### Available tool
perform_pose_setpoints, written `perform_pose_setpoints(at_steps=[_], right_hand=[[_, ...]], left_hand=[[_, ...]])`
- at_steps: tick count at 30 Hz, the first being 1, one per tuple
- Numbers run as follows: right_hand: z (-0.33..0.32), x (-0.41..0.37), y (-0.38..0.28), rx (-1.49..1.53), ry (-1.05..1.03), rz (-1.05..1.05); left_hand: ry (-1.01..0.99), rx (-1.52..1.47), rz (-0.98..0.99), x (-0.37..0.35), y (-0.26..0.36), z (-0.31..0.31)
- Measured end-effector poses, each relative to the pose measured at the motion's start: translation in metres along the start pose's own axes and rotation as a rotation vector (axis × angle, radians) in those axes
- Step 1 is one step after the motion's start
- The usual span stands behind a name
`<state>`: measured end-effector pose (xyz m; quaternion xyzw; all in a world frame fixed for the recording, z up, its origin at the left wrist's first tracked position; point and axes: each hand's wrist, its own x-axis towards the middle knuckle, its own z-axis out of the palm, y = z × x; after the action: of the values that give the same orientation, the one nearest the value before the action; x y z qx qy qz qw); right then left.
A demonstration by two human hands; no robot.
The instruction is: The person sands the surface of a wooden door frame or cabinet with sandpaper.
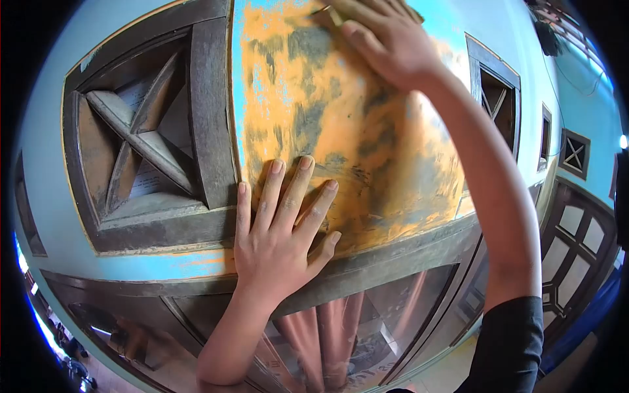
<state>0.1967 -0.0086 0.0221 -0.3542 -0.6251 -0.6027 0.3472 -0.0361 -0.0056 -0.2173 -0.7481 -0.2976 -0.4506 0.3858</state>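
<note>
My left hand [278,226] lies flat with fingers spread on the lower left of a patchy orange and grey wall panel [354,144], its palm over the wooden rail [386,259] below. Up at the top edge of the view, my right hand [393,42] presses against the panel's upper part. Under its fingers sits a thin yellowish piece [335,14], mostly covered by the hand; its exact kind cannot be made out. Scraps of light blue paint show through the orange along the panel's left side, and dark smears run across its middle.
Left of the panel is a dark wooden vent frame [213,111] with crossed slats [147,141]. Another vent frame [501,85] stands to the right. Below the rail, window glass shows a pinkish curtain [334,334]. A panelled door [570,249] is at far right.
</note>
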Motion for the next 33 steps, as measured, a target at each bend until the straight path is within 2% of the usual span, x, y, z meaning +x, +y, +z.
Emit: perform_pose_setpoints(at_steps=[1, 3, 5, 7, 9, 11, 13, 14, 17, 19, 21, 23, 25, 29, 30, 31, 33], right_hand=[[-0.002, 0.003, 0.014, 0.017, -0.038, 0.099], [0.005, 0.009, 0.039, 0.010, 0.150, 0.360], [0.018, 0.010, 0.047, -0.071, 0.175, 0.508], [0.020, 0.005, 0.031, -0.046, 0.162, 0.410], [0.006, -0.014, -0.003, 0.021, 0.052, 0.130], [-0.001, -0.025, -0.001, 0.019, -0.059, -0.054], [-0.002, -0.015, 0.021, 0.004, -0.034, 0.067], [0.013, -0.010, 0.045, 0.009, 0.107, 0.154], [0.017, -0.003, 0.045, -0.054, 0.143, 0.469], [0.012, -0.015, 0.029, -0.041, 0.072, 0.328], [-0.001, -0.034, 0.004, -0.047, -0.073, -0.008], [-0.009, -0.034, 0.021, -0.017, -0.169, -0.054], [0.002, -0.027, 0.053, 0.069, 0.068, 0.162], [0.024, -0.022, 0.056, -0.045, 0.179, 0.351], [0.014, -0.025, 0.034, 0.007, 0.098, 0.298], [0.002, -0.029, 0.010, -0.083, -0.049, 0.232], [-0.003, -0.039, -0.001, -0.074, -0.103, -0.028]], left_hand=[[-0.007, -0.006, 0.003, -0.001, 0.000, -0.001], [-0.007, -0.014, 0.006, -0.001, 0.000, -0.001], [0.006, -0.016, -0.005, 0.000, 0.000, 0.000], [0.010, -0.020, -0.008, 0.000, 0.000, 0.001], [0.015, -0.022, -0.004, -0.001, 0.000, 0.000], [0.018, -0.025, -0.005, 0.000, -0.001, 0.000], [0.007, -0.028, 0.000, -0.001, -0.001, -0.001], [0.001, -0.022, 0.000, 0.000, 0.000, -0.002], [0.007, -0.030, -0.004, 0.000, -0.001, -0.001], [0.014, -0.041, -0.003, -0.001, 0.000, 0.000], [0.028, -0.044, -0.001, 0.000, -0.001, 0.000], [0.035, -0.044, 0.001, -0.001, 0.000, 0.001], [0.034, -0.032, -0.002, 0.000, 0.000, 0.001], [0.034, -0.025, -0.001, 0.000, 0.000, 0.001], [0.033, -0.028, 0.001, 0.000, 0.000, 0.001], [0.032, -0.029, 0.001, 0.000, 0.000, 0.000], [0.034, -0.027, 0.003, 0.001, 0.000, 0.000]])
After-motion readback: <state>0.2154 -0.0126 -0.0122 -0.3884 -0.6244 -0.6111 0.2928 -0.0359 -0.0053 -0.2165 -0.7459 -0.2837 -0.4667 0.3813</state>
